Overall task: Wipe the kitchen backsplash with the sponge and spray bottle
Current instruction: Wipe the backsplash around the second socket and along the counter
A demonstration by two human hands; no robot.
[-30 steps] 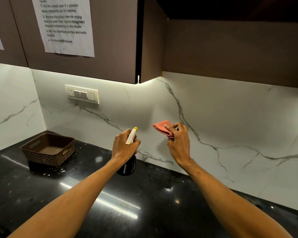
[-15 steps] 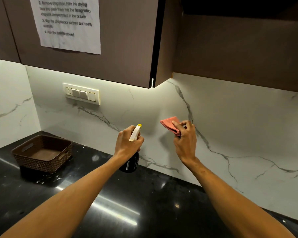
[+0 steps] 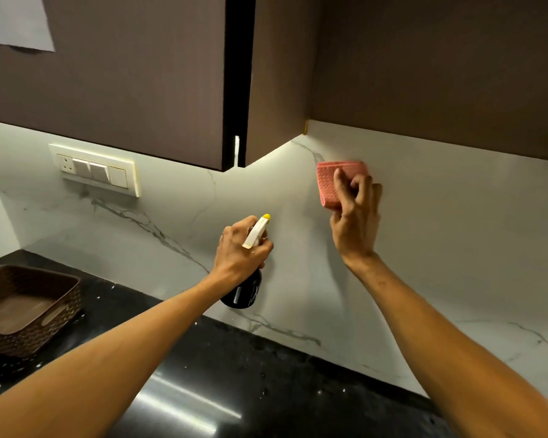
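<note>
My right hand (image 3: 355, 216) grips a pink sponge cloth (image 3: 329, 181) and holds it flat against the white marble backsplash (image 3: 440, 232), just under the brown upper cabinet. My left hand (image 3: 241, 251) is wrapped round a dark spray bottle (image 3: 244, 295) with a white trigger head and yellow nozzle (image 3: 260, 229). The bottle hangs in the air in front of the backsplash, nozzle toward the wall, left of and below the sponge.
Brown upper cabinets (image 3: 140, 74) overhang the wall close above the sponge. A white switch plate (image 3: 95, 169) sits on the backsplash at left. A brown woven basket (image 3: 29, 308) stands on the black countertop (image 3: 234, 390) at far left.
My right hand has lifted the sponge higher up the backsplash, now flat near the cabinet underside. The left hand with the bottle has stayed about level. The view has moved closer and tilted up.
</note>
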